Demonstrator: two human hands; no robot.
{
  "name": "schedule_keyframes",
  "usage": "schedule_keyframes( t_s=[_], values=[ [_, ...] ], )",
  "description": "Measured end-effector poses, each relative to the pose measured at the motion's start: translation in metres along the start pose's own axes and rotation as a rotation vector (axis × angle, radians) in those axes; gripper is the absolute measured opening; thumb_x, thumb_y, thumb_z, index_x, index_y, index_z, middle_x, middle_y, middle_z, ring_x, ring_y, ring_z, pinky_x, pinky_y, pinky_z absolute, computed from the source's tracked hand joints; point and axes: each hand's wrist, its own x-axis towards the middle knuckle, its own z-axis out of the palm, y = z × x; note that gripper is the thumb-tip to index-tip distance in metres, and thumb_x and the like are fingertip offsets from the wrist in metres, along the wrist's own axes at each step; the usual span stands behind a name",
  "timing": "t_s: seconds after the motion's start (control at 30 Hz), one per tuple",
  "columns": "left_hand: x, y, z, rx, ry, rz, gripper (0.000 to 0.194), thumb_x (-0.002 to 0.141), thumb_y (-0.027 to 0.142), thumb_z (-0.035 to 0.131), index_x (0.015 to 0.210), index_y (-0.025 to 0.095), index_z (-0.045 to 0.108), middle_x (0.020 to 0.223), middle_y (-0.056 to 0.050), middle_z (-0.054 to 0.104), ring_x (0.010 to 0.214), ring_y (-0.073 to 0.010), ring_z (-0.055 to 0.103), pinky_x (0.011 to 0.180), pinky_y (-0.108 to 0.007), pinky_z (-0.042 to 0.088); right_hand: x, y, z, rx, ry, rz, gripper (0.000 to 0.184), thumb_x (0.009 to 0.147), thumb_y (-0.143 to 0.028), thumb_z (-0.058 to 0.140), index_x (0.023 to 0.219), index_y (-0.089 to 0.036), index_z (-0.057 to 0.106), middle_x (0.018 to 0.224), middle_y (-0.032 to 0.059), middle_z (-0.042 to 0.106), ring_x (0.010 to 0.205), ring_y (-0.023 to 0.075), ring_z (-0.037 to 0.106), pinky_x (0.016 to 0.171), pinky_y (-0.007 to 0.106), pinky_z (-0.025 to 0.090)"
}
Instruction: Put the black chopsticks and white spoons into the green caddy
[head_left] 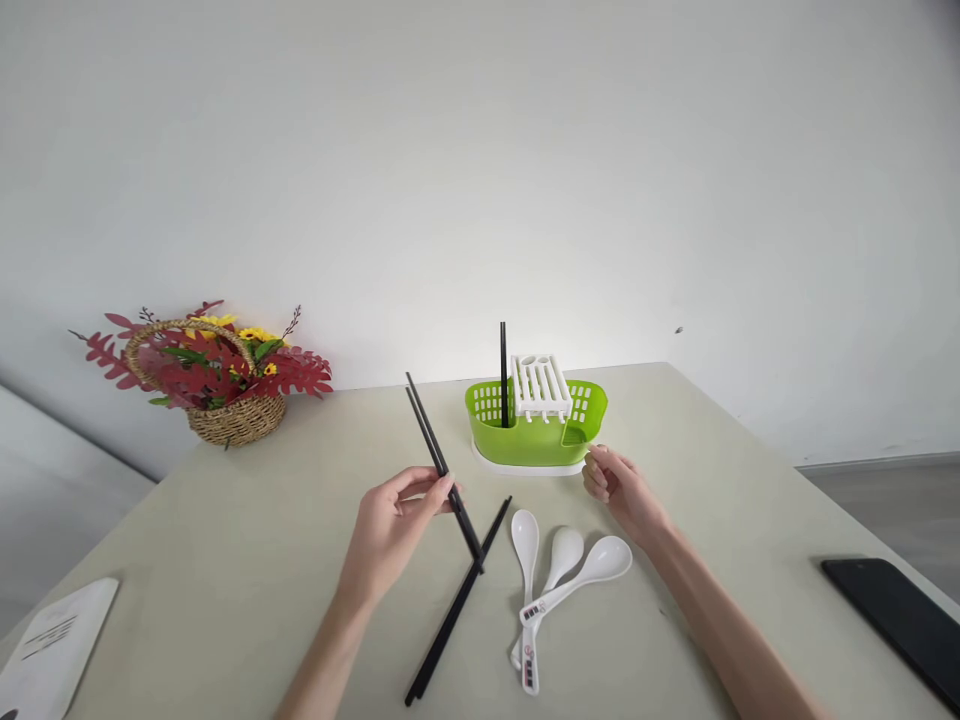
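Grasped in fingers of left hand (394, 518): black chopsticks (441, 460), tilted, lower ends over second chopstick pair (459, 600) on tabletop (285, 580). Possible splaying or slipping, from pinch on two thin rods; possible snagging or rolling of lying pair, from overlap. Right hand (619, 490) with fingers curled, just beside green cutlery holder (525, 448); contact or grip impossible to tell. Possible nudge of holder, or sweep of white spoons (609, 560), from closeness. Smooth pale tabletop, plain whitish wall (480, 180) behind; flower basket (240, 418) far left, smartphone (892, 620) at right.
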Motion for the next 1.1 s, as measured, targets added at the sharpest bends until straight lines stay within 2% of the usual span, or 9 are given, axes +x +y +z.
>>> schedule_keyframes(
  t_s=[0.1,0.17,0.3,0.47,0.6,0.73,0.9,1.1],
  values=[
    [0.004,-0.004,0.026,-0.299,0.112,-0.026,0.036,0.074,0.045,0.086,0.092,0.015,0.076,0.093,-0.007,0.079,0.084,-0.0238,0.077,0.093,-0.039,0.062,-0.001,0.002,0.000,-0.045,-0.026,-0.009,0.043,0.092,-0.049,0.072,0.065,-0.021,0.053,0.058,-0.0045,0.045,0.052,0.0098,0.034,0.050,0.027,0.026],
    [0.007,-0.010,0.042,-0.439,0.140,-0.059,0.040,0.071,0.043,0.089,0.093,0.013,0.076,0.095,-0.009,0.080,0.085,-0.0242,0.078,0.094,-0.041,0.062,-0.002,0.003,0.001,-0.084,-0.044,-0.022,0.041,0.093,-0.049,0.072,0.067,-0.021,0.055,0.057,-0.0041,0.047,0.053,0.0103,0.035,0.051,0.026,0.028],
    [0.012,-0.020,0.068,-0.627,0.159,-0.106,0.038,0.075,0.040,0.088,0.099,0.013,0.075,0.104,-0.011,0.079,0.095,-0.0242,0.078,0.100,-0.041,0.060,-0.005,0.001,0.004,-0.123,-0.117,-0.040,0.035,0.093,-0.048,0.071,0.073,-0.021,0.062,0.062,-0.0027,0.054,0.055,0.0107,0.042,0.054,0.026,0.035],
    [0.022,-0.027,0.085,-0.794,0.252,-0.098,0.031,0.079,0.032,0.086,0.100,0.013,0.074,0.110,-0.012,0.078,0.106,-0.0242,0.076,0.110,-0.040,0.054,-0.008,-0.003,0.008,-0.131,-0.293,-0.026,0.025,0.095,-0.044,0.071,0.086,-0.021,0.067,0.074,0.0003,0.065,0.058,0.0112,0.053,0.056,0.026,0.042],
    [0.030,-0.031,0.092,-0.837,0.284,-0.091,0.028,0.081,0.030,0.085,0.100,0.013,0.073,0.111,-0.012,0.078,0.110,-0.0247,0.075,0.111,-0.041,0.053,-0.008,-0.003,0.009,-0.179,-0.409,0.000,0.024,0.091,-0.039,0.077,0.104,-0.021,0.069,0.085,0.0039,0.075,0.058,0.0119,0.060,0.056,0.027,0.046],
    [0.030,-0.034,0.098,-0.818,0.274,-0.084,0.030,0.080,0.034,0.085,0.100,0.014,0.073,0.113,-0.011,0.078,0.112,-0.0256,0.074,0.110,-0.041,0.054,-0.007,-0.002,0.010,-0.195,-0.434,0.010,0.030,0.088,-0.038,0.080,0.110,-0.021,0.068,0.093,0.0074,0.079,0.057,0.0122,0.064,0.055,0.026,0.047],
    [0.024,-0.034,0.103,-0.767,0.247,-0.101,0.037,0.079,0.039,0.086,0.103,0.015,0.073,0.114,-0.013,0.078,0.115,-0.0272,0.072,0.109,-0.041,0.053,-0.007,0.001,0.008,-0.198,-0.427,0.001,0.026,0.092,-0.040,0.075,0.108,-0.021,0.065,0.089,0.0076,0.080,0.055,0.0130,0.067,0.054,0.025,0.047],
    [0.022,-0.034,0.104,-0.712,0.241,-0.123,0.039,0.076,0.040,0.088,0.101,0.014,0.073,0.113,-0.014,0.078,0.111,-0.0275,0.074,0.108,-0.041,0.055,-0.006,0.002,0.008,-0.225,-0.390,0.044,0.044,0.086,-0.045,0.080,0.117,-0.021,0.060,0.078,0.0044,0.078,0.047,0.0134,0.062,0.048,0.025,0.045]
  ],
)
